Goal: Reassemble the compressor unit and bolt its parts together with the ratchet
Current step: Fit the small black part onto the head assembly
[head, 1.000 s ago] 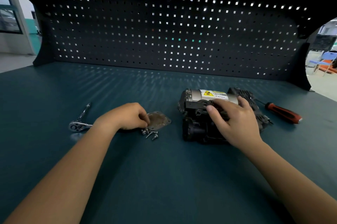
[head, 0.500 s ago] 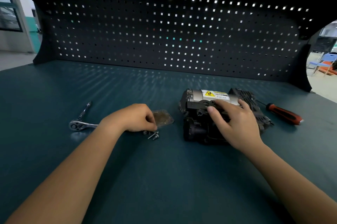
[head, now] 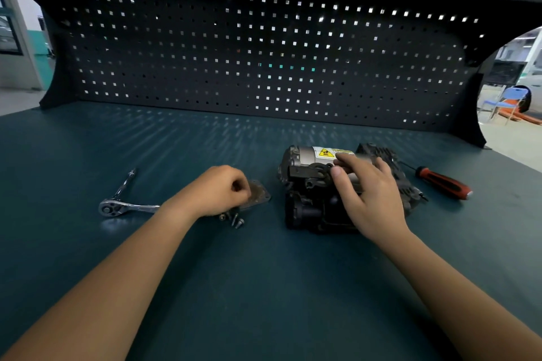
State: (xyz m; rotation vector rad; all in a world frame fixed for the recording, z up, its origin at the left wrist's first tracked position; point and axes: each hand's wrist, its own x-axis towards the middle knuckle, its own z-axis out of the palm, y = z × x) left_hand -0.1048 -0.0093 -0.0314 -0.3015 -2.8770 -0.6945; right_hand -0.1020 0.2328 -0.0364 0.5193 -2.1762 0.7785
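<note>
gripping the compressor (head: 305, 208) with right hand (head: 369, 196) — left hand (head: 217, 190) pinches the plate (head: 259, 194).

Glossy chromed metal ratchet (head: 129, 208), matt benchtop (head: 264, 287)

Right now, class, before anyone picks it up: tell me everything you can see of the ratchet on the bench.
The ratchet looks like shiny chromed metal and lies flat on the green benchtop. Its round head is at the left end. The handle runs right until the left wrist hides its end. A thinner chrome bar slants from the head toward the pegboard. I cannot tell whether it is joined.
</note>
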